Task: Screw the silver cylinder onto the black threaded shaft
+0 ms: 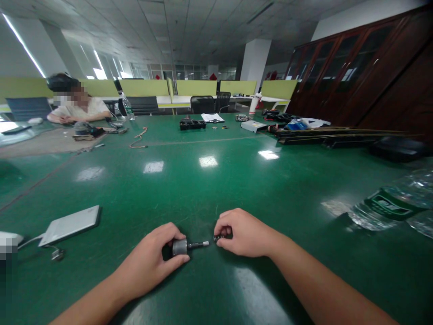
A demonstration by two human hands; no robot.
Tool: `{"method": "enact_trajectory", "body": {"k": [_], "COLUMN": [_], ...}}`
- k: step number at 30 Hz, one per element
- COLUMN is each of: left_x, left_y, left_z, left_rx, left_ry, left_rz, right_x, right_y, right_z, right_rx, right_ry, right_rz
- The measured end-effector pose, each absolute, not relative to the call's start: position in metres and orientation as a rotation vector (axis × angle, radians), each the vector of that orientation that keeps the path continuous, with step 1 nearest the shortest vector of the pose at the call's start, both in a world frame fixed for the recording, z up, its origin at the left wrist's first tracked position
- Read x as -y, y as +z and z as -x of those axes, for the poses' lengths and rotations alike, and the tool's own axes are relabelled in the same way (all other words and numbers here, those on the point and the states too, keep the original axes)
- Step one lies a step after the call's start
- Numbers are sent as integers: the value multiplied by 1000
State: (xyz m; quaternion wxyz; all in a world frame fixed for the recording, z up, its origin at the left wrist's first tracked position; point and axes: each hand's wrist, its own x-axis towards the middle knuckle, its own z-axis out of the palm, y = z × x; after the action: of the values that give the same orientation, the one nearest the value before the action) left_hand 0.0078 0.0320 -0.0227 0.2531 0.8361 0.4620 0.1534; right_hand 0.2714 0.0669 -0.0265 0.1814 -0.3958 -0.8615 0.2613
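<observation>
My left hand [158, 253] is closed around a grey metal cylinder with a shaft [180, 247], thumb on the near side and fingers on the far side. Its thin dark shaft points right and ends in a bright silver tip. Just right of that tip, my right hand [241, 232] pinches a small dark ribbed piece [218, 237] that looks like a coil spring. A narrow gap separates the tip from this piece. The fingers cover part of both things. Both hands are low over the green tabletop [189, 194].
At left lies a white flat device [72, 224] with a cable and a small metal piece [57, 254]. Clear plastic bottles [382, 210] lie at right. Farther back are a black tray [192, 124], papers [212, 118] and long dark strips [324, 135]. A person [79, 106] sits at far left.
</observation>
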Motion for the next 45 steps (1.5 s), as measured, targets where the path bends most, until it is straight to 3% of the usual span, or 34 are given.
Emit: {"method": "enact_trajectory", "body": {"k": [12, 21, 45], "left_x": [-32, -35, -38], "left_y": [-25, -30, -28], "left_z": [-5, -4, -6], "left_rx": [-1248, -1186, -1198], "left_ry": [449, 458, 455], "left_rz": [-2264, -2300, -2261], "right_x": [-65, -56, -53], "right_y": [-29, -44, -39], "right_z": [-262, -234, -226], "right_rx": [2407, 2397, 2356], "right_ry": [897, 729, 807], "right_rz": [1057, 965, 1058]}}
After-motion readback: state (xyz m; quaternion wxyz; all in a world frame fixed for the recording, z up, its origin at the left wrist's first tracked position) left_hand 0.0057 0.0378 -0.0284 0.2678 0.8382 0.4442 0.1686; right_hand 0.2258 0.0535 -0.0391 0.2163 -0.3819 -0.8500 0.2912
